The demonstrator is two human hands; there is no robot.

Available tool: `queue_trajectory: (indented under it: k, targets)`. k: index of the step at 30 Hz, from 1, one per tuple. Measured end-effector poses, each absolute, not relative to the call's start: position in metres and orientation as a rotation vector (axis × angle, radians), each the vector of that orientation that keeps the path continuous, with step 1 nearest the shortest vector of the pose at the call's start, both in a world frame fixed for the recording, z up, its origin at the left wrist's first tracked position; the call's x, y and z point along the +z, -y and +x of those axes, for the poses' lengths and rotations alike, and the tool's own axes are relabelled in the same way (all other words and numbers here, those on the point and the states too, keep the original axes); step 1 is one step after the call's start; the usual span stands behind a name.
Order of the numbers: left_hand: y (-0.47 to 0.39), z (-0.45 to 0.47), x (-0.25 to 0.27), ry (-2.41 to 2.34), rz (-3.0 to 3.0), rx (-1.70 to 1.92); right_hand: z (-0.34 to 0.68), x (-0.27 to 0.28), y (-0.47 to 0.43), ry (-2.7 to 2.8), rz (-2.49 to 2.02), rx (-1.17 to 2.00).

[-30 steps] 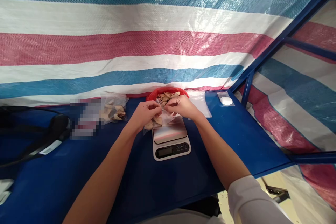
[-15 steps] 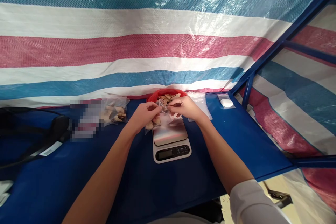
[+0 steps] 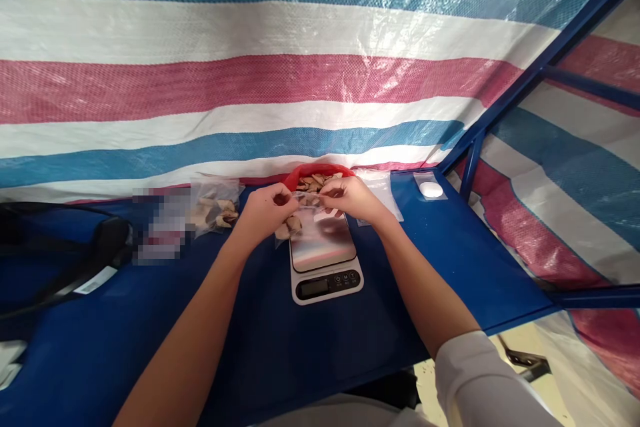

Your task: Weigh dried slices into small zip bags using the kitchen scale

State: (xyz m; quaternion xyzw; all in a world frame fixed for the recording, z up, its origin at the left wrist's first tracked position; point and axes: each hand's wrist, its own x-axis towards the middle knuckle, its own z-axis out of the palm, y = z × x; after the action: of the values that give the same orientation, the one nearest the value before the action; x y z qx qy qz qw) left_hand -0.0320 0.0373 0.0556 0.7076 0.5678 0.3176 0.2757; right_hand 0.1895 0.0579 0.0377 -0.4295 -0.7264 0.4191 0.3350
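Observation:
Between my hands, above the back of a white digital scale point(image 3: 327, 287), a clear zip bag point(image 3: 307, 199) is stretched by its top edge. My left hand point(image 3: 267, 210) pinches the left end of that edge, and my right hand point(image 3: 350, 200) pinches the right end. Several tan dried slices point(image 3: 287, 228) show inside the bag, which hangs beside the scale's left edge. The scale's mirror-like plate point(image 3: 323, 243) reflects the stripes, and its display looks blank. Just behind the hands, a red plastic bag point(image 3: 320, 168) stands open with more dried slices point(image 3: 315, 182) in it.
To the left lies a filled clear bag point(image 3: 215, 207) of slices, near a black strap-like object point(image 3: 107, 243). Flat clear bags point(image 3: 377, 193) lie right of the red bag. A white oval object point(image 3: 431, 190) rests at the back right of the blue table point(image 3: 450, 260).
My hands have drawn slightly apart, the left one moving leftward. The bag's opening, loose before, is now pulled into a straighter line between them. The view has tilted a little.

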Motion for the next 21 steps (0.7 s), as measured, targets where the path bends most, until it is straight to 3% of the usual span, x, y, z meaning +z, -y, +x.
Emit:
queue_trajectory:
  k: [11,21]
  targets:
    - [-0.042,-0.050,0.058,-1.297,2.192,0.860,0.198,0.038,-0.060,1.832,-1.079,1.188]
    - [-0.045,-0.056,0.053,-1.311,2.093,0.576,0.199,0.037,-0.062,1.943,-0.975,1.096]
